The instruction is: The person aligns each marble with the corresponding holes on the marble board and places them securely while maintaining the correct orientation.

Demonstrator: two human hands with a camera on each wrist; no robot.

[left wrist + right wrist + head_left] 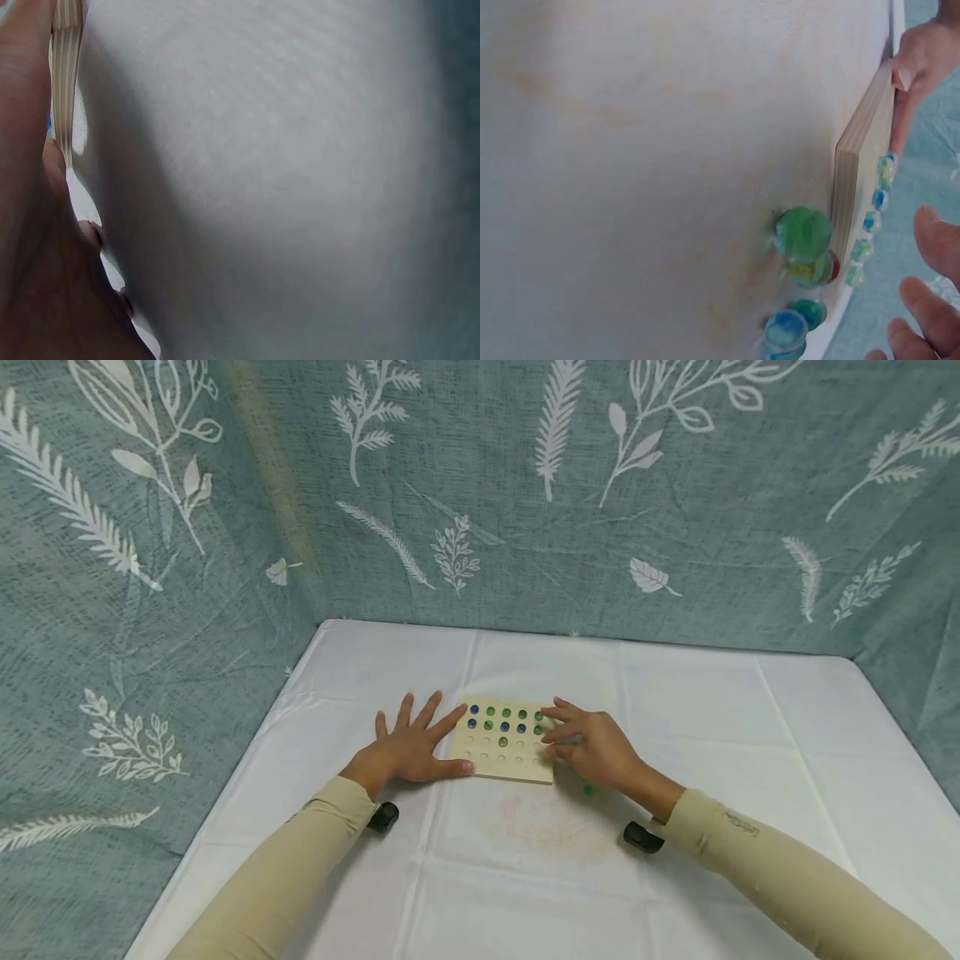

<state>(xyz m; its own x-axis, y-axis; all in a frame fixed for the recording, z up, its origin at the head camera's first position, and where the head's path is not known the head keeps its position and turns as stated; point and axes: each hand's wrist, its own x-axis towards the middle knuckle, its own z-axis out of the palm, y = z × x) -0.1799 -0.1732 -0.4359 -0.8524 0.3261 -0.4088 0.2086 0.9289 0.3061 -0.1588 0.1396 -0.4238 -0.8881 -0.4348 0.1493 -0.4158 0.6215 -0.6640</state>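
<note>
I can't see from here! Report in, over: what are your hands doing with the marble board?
Left hand flat, steadying wooden board. Right hand over board's right edge, fingers loosely bent, grip unclear. Marbles fill the far rows; loose marbles beside the board. Nothing blocking, over.

Pale matt wooden board (504, 756), glossy glass marbles (803, 233), smooth white tablecloth (750, 760)
</note>
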